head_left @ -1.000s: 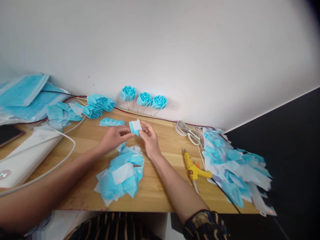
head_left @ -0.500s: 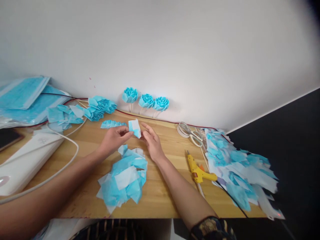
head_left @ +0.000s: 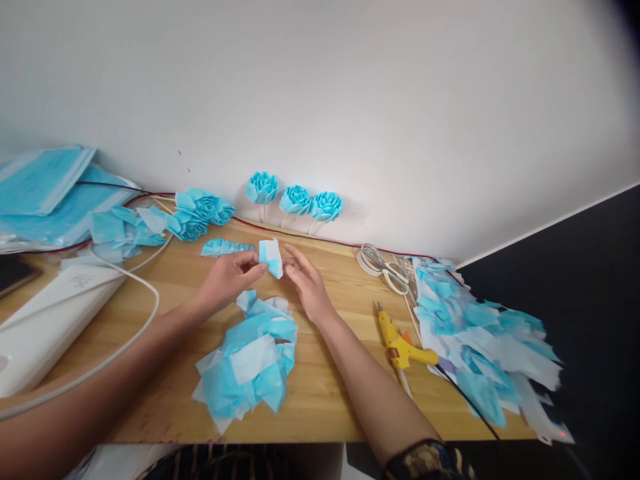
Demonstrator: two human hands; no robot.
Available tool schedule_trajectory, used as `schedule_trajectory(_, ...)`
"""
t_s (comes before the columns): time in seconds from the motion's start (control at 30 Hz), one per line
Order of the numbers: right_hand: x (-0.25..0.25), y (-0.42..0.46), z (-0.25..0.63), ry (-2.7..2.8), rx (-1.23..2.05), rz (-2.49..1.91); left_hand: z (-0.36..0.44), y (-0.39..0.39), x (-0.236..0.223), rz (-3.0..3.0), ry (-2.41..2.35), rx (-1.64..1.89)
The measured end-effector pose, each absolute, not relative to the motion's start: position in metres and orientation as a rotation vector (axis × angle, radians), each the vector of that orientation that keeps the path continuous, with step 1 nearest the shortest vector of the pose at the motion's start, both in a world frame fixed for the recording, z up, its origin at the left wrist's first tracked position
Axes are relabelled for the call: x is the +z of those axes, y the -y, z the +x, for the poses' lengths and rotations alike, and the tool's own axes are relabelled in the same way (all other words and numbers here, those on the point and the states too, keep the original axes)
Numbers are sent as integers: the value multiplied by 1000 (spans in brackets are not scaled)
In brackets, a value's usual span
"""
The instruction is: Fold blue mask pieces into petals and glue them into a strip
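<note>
My left hand (head_left: 233,279) pinches a small piece of blue-and-white fabric (head_left: 271,257) by its left edge, thumb against fingers. The piece stands upright, and its lower right corner looks folded over. Just to its right is my right hand (head_left: 306,283), fingers parted and holding nothing; whether a fingertip touches the piece I cannot tell. A row of folded blue petals (head_left: 225,247) lies behind my left hand. Nearer to me, between my forearms, sits a loose heap of blue and white fabric pieces (head_left: 250,360).
Three blue fabric flowers on sticks (head_left: 296,200) lean against the wall. On the right lie scissors (head_left: 390,270), a yellow glue gun (head_left: 403,347) and a scrap pile (head_left: 480,333). To the left are more flowers (head_left: 200,212), face masks (head_left: 45,183), a white box (head_left: 55,327) and a cable (head_left: 150,313).
My right fingers have come off the fabric piece and spread apart beside it. The piece's lower right corner has become folded. My left hand keeps its pinch; the view has shifted slightly.
</note>
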State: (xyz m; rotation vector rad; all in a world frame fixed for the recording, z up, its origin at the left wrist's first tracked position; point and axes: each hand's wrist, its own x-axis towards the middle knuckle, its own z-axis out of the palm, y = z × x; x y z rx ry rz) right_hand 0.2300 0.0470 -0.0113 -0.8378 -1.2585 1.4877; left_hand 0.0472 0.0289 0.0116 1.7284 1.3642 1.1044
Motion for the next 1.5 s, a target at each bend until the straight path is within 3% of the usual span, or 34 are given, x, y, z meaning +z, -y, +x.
schedule_trajectory(0.23, -5, -44, 227, 1270, 1546, -762, 51, -27, 8, 1889, -1321, 996)
schedule_trajectory(0.9, -2, -48, 234, 1226, 1487, -825, 53, -26, 6, 1585, -1186, 1033)
schedule_trajectory(1.5, 3, -46, 240, 1706, 906, -881, 51, -26, 10, 1643, -1197, 953)
